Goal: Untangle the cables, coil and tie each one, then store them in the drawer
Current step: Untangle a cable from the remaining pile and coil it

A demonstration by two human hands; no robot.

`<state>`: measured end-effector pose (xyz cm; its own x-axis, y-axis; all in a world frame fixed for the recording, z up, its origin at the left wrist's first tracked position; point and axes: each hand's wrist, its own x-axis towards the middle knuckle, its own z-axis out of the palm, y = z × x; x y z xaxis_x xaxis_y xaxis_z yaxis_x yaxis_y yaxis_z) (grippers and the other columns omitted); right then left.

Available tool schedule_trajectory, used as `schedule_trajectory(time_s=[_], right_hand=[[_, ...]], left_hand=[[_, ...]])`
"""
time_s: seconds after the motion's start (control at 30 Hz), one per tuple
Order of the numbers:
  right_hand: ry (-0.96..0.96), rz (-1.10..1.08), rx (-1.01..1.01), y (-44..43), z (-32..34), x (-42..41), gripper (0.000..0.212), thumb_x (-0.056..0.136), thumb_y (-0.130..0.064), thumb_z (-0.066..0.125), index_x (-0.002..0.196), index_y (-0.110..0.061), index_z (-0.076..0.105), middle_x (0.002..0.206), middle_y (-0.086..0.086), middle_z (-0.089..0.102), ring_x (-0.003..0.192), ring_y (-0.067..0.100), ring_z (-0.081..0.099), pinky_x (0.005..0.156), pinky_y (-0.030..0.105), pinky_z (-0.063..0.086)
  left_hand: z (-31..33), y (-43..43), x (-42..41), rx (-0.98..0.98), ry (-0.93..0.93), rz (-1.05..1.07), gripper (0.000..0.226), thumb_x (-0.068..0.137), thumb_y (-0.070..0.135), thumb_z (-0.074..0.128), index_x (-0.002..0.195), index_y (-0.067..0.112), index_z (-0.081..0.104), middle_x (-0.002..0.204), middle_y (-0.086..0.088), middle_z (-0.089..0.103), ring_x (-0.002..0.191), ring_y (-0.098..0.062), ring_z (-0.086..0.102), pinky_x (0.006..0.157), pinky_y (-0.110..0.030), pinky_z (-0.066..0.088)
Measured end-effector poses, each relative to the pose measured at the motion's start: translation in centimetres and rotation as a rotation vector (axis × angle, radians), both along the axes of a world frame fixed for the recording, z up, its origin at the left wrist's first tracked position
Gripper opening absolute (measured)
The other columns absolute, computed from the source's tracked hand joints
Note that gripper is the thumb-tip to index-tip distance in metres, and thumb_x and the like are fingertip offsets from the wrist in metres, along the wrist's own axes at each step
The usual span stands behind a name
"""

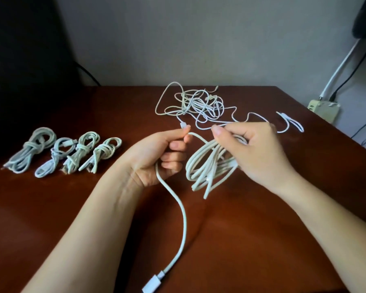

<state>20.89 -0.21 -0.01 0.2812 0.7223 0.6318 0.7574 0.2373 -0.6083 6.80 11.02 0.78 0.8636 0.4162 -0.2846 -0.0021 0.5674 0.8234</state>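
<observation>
Both hands work a white cable (183, 218) over the brown desk (262, 240).
The left grip (163, 157) is curled round the cable's loose tail, which runs to a plug (154, 282) at the near edge. The right grip (256, 151) pinches the gathered loops (207, 168). Four tied bundles (61, 153) lie to the left, and a tangle of thin cables (194, 104) lies farther back.

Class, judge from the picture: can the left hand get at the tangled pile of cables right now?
Probably yes: the tangled pile lies just beyond the left hand, with only bare table between. But its fingers are curled round the white cable, so it would need to let go first.
</observation>
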Motion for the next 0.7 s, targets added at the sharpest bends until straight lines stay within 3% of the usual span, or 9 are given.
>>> schedule_trajectory(time_s=[0.1,0.2,0.33,0.43,0.5,0.6,0.7], right_hand=[[-0.181,-0.094,0.112,0.3,-0.6,0.2,0.046,0.09,-0.026,0.055,0.05,-0.008,0.04,0.05,0.003,0.024,0.054,0.015,0.023,0.051,0.018,0.02],[-0.252,-0.161,0.124,0.6,-0.9,0.8,0.043,0.09,-0.02,0.057,0.051,-0.01,0.04,0.051,-0.002,0.02,0.056,0.014,0.021,0.051,0.012,0.021],[-0.287,-0.28,0.065,1.2,-1.4,1.6,0.042,0.088,-0.021,0.056,0.051,-0.013,0.039,0.051,0.004,0.019,0.06,0.017,0.019,0.056,0.023,0.026],[-0.291,-0.37,0.027,1.4,-1.7,2.3,0.042,0.088,-0.027,0.054,0.052,-0.007,0.047,0.047,0.005,0.024,0.061,0.021,0.02,0.061,0.036,0.028],[-0.289,-0.423,0.056,1.3,-1.6,2.7,0.043,0.088,-0.031,0.054,0.053,-0.006,0.053,0.045,0.004,0.031,0.06,0.026,0.026,0.056,0.035,0.027],[-0.195,-0.446,0.142,1.3,-1.3,3.0,0.042,0.088,-0.026,0.058,0.051,-0.013,0.042,0.044,-0.001,0.029,0.058,0.025,0.028,0.052,0.028,0.02],[-0.076,-0.466,0.156,1.5,-1.3,3.3,0.047,0.086,-0.026,0.058,0.049,-0.018,0.029,0.044,0.001,0.022,0.057,0.019,0.024,0.052,0.029,0.017]], left_hand=[[0.4,-0.3,-0.1,0.073,-0.021,-0.003,0.021,0.084,0.027,0.049,0.067,0.015,0.045,0.042,0.011,0.028,0.027,-0.001,0.021,0.032,-0.012,0.012],[0.5,-0.9,0.0,0.24,-0.033,0.014,0.028,0.098,0.022,0.039,0.072,0.014,0.047,0.044,0.012,0.028,0.03,0.0,0.019,0.034,-0.013,0.011],[0.3,-1.7,0.3,0.457,-0.066,0.03,0.03,0.101,0.017,0.037,0.077,0.01,0.053,0.044,0.01,0.03,0.032,-0.001,0.02,0.034,-0.014,0.015],[0.0,-2.8,0.8,0.561,-0.088,0.012,0.03,0.102,0.013,0.035,0.081,0.007,0.056,0.044,0.007,0.031,0.032,-0.003,0.023,0.036,-0.012,0.019],[-0.2,-3.7,1.3,0.62,-0.122,-0.004,0.029,0.102,0.011,0.033,0.085,0.005,0.056,0.044,0.006,0.032,0.031,-0.005,0.026,0.036,-0.013,0.024],[-0.7,-4.8,2.1,0.732,-0.172,-0.018,0.026,0.103,0.01,0.032,0.091,0.005,0.055,0.045,0.006,0.034,0.032,-0.009,0.034,0.039,-0.016,0.031],[-1.5,-5.5,2.4,1.007,-0.102,0.013,0.024,0.103,0.013,0.035,0.094,0.009,0.057,0.046,0.007,0.039,0.036,-0.012,0.042,0.044,-0.019,0.037]])
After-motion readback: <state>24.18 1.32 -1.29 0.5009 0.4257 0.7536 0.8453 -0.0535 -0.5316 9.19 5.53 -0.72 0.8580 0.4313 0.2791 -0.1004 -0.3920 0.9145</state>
